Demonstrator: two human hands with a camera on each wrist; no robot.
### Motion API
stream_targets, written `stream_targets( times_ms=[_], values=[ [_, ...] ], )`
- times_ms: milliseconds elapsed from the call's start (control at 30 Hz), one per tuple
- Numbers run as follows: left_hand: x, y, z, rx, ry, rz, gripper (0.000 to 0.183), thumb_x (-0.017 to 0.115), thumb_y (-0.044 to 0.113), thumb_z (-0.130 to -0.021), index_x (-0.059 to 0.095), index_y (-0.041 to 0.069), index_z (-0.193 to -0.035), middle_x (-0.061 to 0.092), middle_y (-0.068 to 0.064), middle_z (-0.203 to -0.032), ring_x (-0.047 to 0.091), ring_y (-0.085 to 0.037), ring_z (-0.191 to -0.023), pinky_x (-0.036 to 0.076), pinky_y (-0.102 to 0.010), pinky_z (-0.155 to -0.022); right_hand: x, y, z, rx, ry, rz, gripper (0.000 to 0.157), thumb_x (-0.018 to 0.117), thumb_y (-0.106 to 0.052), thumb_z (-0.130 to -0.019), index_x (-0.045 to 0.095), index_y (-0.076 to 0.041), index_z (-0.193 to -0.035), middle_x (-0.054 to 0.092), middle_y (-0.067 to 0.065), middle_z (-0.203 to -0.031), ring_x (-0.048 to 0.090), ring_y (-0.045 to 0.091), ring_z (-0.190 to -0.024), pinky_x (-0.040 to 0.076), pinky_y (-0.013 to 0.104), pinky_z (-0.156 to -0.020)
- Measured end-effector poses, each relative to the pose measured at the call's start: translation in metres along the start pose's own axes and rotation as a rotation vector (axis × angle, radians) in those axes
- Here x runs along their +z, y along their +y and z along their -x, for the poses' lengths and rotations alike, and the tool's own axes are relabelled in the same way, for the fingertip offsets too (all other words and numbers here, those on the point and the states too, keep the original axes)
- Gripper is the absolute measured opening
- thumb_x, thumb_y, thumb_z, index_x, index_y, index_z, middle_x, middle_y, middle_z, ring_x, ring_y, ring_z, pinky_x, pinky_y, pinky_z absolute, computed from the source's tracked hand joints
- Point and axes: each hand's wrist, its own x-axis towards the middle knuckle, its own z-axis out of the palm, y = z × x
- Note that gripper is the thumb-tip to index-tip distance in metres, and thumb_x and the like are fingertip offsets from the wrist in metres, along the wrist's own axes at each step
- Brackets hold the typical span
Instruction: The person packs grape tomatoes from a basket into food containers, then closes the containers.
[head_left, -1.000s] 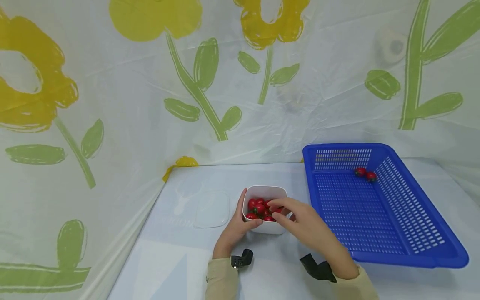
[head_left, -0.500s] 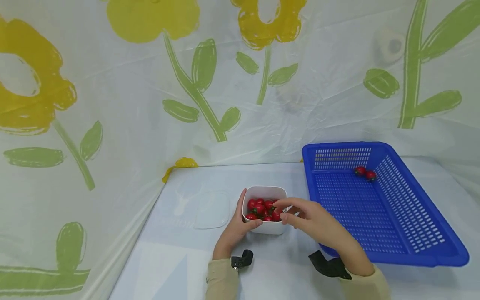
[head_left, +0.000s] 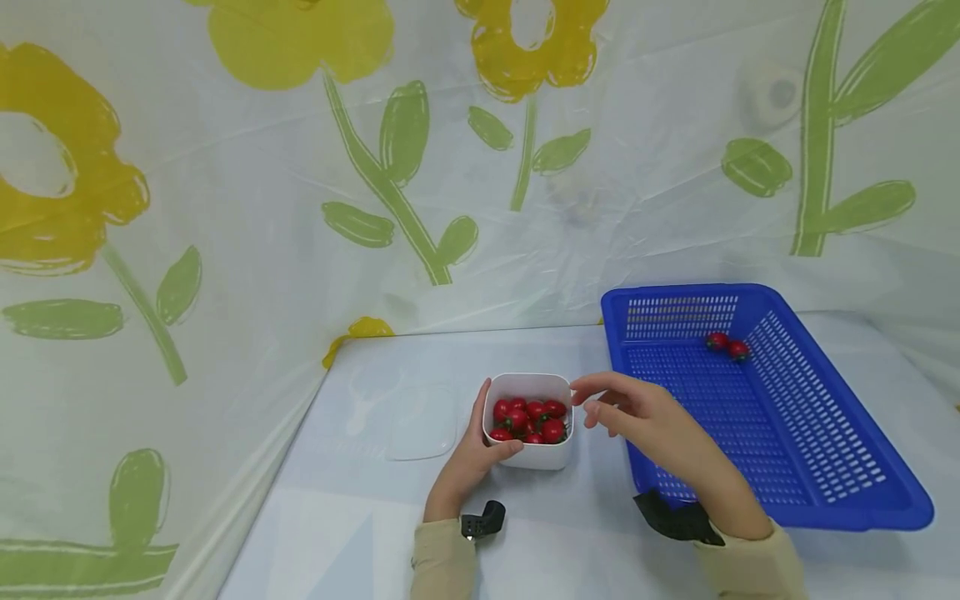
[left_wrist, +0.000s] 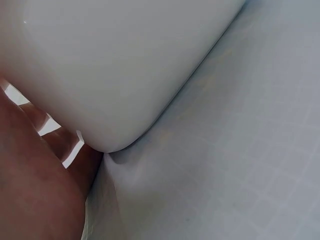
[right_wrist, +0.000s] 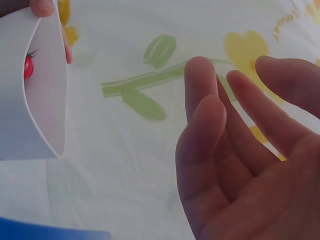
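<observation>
A white square plastic container (head_left: 534, 455) holds several cherry tomatoes (head_left: 516, 419). My left hand (head_left: 468, 458) grips its left side, thumb over the front rim and fingers along the wall. In the left wrist view the container's lower wall (left_wrist: 120, 75) fills the upper left, and the hand (left_wrist: 40, 180) lies against it. My right hand (head_left: 637, 417) hovers just right of the container, between it and the blue basket. In the right wrist view the fingers of this hand (right_wrist: 250, 175) are loosely bent with nothing between them, apart from the container (right_wrist: 45, 100).
A blue perforated basket (head_left: 626, 417) stands at the right, with two cherry tomatoes (head_left: 727, 345) near its back right corner. A clear lid (head_left: 423, 425) lies flat on the white table, left of the container. A flower-printed sheet (head_left: 262, 208) hangs behind the table.
My right hand has withdrawn from over the container, moving right towards the basket, and more tomatoes now show. The left hand keeps its hold on the container.
</observation>
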Motion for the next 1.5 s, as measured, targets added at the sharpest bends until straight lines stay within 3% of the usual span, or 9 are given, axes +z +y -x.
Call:
stream_targets(
  times_ms=[433,767,1200,1500],
  values=[
    [0.000,0.001,0.000,-0.001,-0.011,0.012,0.091,0.065,0.017,-0.078,0.004,0.029,-0.143,0.021,-0.005,-0.143,0.020,-0.022,-0.129,0.028,-0.044,-0.100,-0.021,0.008,-0.010,-0.010,-0.037,0.168,0.022,0.051,-0.037,-0.089,0.056,-0.031,-0.110,0.061,-0.007,-0.089,0.058,0.009,-0.077,0.049,0.031,-0.066],
    [-0.001,0.001,0.001,-0.009,0.000,0.005,0.091,0.066,0.018,-0.078,0.004,0.031,-0.143,0.020,-0.004,-0.144,0.020,-0.022,-0.129,0.027,-0.047,-0.099,-0.037,0.021,-0.017,0.028,-0.050,0.149,0.027,0.050,-0.037,-0.090,0.056,-0.025,-0.113,0.061,-0.003,-0.096,0.059,0.016,-0.079,0.050,0.035,-0.067],
    [-0.001,0.003,0.001,-0.007,0.000,-0.029,0.092,0.067,0.021,-0.077,0.003,0.031,-0.143,0.020,-0.003,-0.144,0.019,-0.022,-0.130,0.024,-0.049,-0.100,-0.062,0.059,-0.036,0.126,-0.070,0.165,0.046,0.054,-0.034,-0.088,0.045,-0.012,-0.127,0.060,0.010,-0.102,0.060,0.024,-0.079,0.049,0.037,-0.065],
    [-0.001,0.000,-0.001,-0.008,-0.003,-0.013,0.091,0.065,0.016,-0.078,0.003,0.029,-0.143,0.020,-0.005,-0.144,0.020,-0.021,-0.129,0.024,-0.045,-0.101,-0.085,0.092,-0.045,0.195,-0.085,0.195,0.045,0.052,-0.031,-0.090,0.045,-0.004,-0.125,0.056,0.019,-0.108,0.060,0.029,-0.084,0.050,0.038,-0.066]
  ],
)
